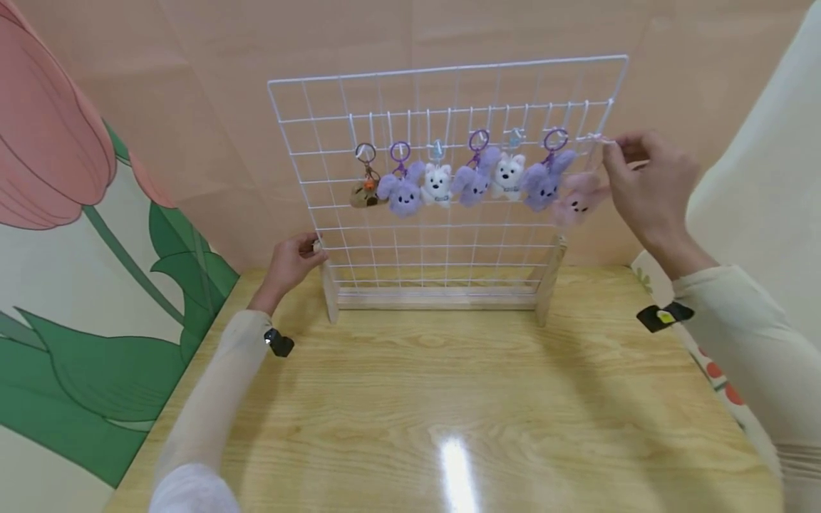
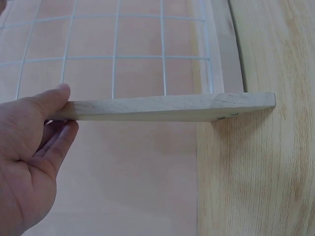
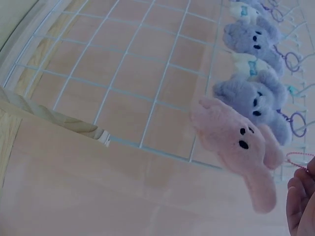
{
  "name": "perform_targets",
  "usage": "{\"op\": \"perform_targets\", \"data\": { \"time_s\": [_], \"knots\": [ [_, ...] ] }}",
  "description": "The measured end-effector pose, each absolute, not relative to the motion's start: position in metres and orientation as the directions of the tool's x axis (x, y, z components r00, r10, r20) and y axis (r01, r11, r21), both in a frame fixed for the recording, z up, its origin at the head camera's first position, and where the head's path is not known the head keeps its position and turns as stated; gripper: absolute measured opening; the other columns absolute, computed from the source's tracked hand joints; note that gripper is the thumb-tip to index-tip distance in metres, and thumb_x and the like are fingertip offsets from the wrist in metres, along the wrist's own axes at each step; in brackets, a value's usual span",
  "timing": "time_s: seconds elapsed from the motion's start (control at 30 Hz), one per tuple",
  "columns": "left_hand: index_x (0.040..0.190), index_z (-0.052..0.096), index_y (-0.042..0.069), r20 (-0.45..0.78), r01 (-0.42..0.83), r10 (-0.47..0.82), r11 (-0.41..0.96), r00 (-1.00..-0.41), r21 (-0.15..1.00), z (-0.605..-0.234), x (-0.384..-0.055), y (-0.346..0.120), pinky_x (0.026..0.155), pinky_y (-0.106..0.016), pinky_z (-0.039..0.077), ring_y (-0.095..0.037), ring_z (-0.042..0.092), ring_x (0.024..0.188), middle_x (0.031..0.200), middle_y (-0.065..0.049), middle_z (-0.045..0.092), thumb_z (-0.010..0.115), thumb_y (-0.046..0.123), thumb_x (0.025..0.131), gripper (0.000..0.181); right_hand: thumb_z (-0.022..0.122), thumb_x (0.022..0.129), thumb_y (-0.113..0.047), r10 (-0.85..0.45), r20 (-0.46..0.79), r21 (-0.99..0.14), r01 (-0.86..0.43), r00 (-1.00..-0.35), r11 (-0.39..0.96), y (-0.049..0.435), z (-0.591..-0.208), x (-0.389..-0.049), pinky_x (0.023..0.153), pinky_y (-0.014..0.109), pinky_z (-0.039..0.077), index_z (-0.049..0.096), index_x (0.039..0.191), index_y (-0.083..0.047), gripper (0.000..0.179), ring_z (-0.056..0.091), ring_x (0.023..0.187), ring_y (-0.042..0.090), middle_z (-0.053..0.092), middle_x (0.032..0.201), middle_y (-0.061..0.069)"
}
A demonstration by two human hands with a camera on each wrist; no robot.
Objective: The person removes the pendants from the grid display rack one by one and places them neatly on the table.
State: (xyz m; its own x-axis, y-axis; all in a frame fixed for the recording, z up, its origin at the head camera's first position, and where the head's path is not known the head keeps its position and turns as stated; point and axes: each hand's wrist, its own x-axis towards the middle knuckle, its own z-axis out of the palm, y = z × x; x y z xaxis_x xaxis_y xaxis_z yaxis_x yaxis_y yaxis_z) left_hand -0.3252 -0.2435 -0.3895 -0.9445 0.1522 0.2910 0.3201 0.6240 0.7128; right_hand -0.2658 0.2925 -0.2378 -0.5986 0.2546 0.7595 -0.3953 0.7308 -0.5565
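Note:
A white wire grid rack (image 1: 436, 246) stands on wooden feet. My left hand (image 1: 291, 267) grips the top of its left wooden upright (image 2: 157, 105), thumb on one face and fingers on the other. At the right end of the hook row, my right hand (image 1: 654, 185) pinches the pink beaded loop (image 3: 298, 156) of a pink plush keychain (image 3: 236, 142). This plush hangs beside a purple plush keychain (image 1: 544, 185); whether its loop sits on a hook, I cannot tell. Farther left hang white dog keychains (image 1: 437, 184), more purple plushes (image 1: 404, 192) and a brown plush keychain (image 1: 367, 194).
The rack stands at the back of a wood-grain table (image 1: 385, 399), close to a peach backdrop (image 1: 212, 142). Painted tulips (image 1: 51, 128) cover the left side. A pale cloth (image 1: 757, 171) hangs on the right. Metal hooks (image 1: 449, 121) stick out from the grid.

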Motion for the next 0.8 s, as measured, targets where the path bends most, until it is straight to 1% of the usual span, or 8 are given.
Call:
{"op": "perform_targets", "data": {
  "time_s": [0.23,0.37,0.43,0.5,0.6,0.67,0.7,0.8],
  "knots": [
    [0.134,0.06,-0.008,0.291,0.319,0.15,0.622,-0.945,0.715,-0.389,-0.326,-0.243,0.093,-0.042,0.061,-0.04,0.068,0.111,0.127,-0.029,0.065,0.074,0.012,0.096,0.046,0.064,0.098,-0.03,0.262,0.759,-0.561,-0.395,-0.596,0.728,0.291,-0.234,-0.257,0.067,0.003,0.046,0.077,0.102,0.0,0.033,0.057,0.071,-0.015,0.054,0.079,-0.036],
    [0.136,0.059,-0.007,0.274,0.307,0.151,0.622,-0.95,0.72,-0.388,-0.326,-0.243,0.096,-0.045,0.06,-0.038,0.067,0.113,0.129,-0.027,0.065,0.074,0.015,0.096,0.048,0.065,0.097,-0.03,0.258,0.773,-0.548,-0.406,-0.58,0.732,0.292,-0.233,-0.251,0.067,0.003,0.045,0.078,0.101,0.0,0.033,0.056,0.071,-0.017,0.053,0.078,-0.04],
    [0.137,0.059,-0.006,0.266,0.3,0.151,0.624,-0.952,0.721,-0.387,-0.325,-0.242,0.097,-0.046,0.059,-0.038,0.067,0.114,0.13,-0.027,0.065,0.074,0.016,0.097,0.048,0.067,0.097,-0.03,0.26,0.775,-0.545,-0.402,-0.576,0.736,0.292,-0.233,-0.248,0.068,0.002,0.045,0.078,0.101,0.0,0.032,0.056,0.071,-0.018,0.054,0.078,-0.039],
    [0.137,0.059,-0.006,0.261,0.297,0.151,0.625,-0.953,0.722,-0.387,-0.325,-0.242,0.097,-0.046,0.059,-0.038,0.067,0.114,0.131,-0.027,0.064,0.074,0.017,0.097,0.049,0.068,0.097,-0.03,0.261,0.777,-0.54,-0.395,-0.573,0.743,0.293,-0.234,-0.245,0.068,0.002,0.044,0.078,0.1,-0.002,0.031,0.056,0.072,-0.019,0.061,0.08,-0.032],
    [0.137,0.059,-0.006,0.261,0.296,0.15,0.625,-0.954,0.722,-0.387,-0.324,-0.242,0.097,-0.047,0.059,-0.039,0.067,0.114,0.131,-0.027,0.064,0.074,0.017,0.097,0.049,0.069,0.097,-0.031,0.257,0.78,-0.533,-0.39,-0.571,0.751,0.295,-0.236,-0.241,0.068,0.001,0.044,0.078,0.099,-0.003,0.03,0.056,0.072,-0.019,0.072,0.086,-0.013],
    [0.137,0.059,-0.006,0.263,0.297,0.149,0.627,-0.953,0.72,-0.387,-0.325,-0.242,0.097,-0.047,0.059,-0.039,0.067,0.114,0.132,-0.027,0.064,0.074,0.017,0.097,0.049,0.069,0.096,-0.031,0.258,0.778,-0.533,-0.385,-0.574,0.753,0.296,-0.238,-0.238,0.067,0.001,0.044,0.078,0.098,-0.003,0.03,0.056,0.072,-0.019,0.075,0.088,-0.006],
    [0.137,0.059,-0.007,0.264,0.298,0.148,0.626,-0.953,0.721,-0.387,-0.325,-0.242,0.097,-0.048,0.059,-0.04,0.067,0.114,0.131,-0.028,0.064,0.074,0.017,0.097,0.049,0.069,0.096,-0.031,0.258,0.776,-0.535,-0.382,-0.576,0.754,0.297,-0.239,-0.236,0.067,0.001,0.044,0.078,0.098,-0.003,0.03,0.056,0.072,-0.019,0.075,0.089,-0.006],
    [0.137,0.058,-0.008,0.268,0.298,0.145,0.631,-0.952,0.716,-0.387,-0.325,-0.243,0.097,-0.048,0.059,-0.04,0.067,0.113,0.131,-0.028,0.064,0.073,0.016,0.097,0.049,0.069,0.096,-0.032,0.261,0.761,-0.546,-0.369,-0.594,0.752,0.299,-0.244,-0.23,0.067,0.001,0.044,0.078,0.099,-0.002,0.032,0.055,0.072,-0.02,0.068,0.084,-0.024]
  ]
}}
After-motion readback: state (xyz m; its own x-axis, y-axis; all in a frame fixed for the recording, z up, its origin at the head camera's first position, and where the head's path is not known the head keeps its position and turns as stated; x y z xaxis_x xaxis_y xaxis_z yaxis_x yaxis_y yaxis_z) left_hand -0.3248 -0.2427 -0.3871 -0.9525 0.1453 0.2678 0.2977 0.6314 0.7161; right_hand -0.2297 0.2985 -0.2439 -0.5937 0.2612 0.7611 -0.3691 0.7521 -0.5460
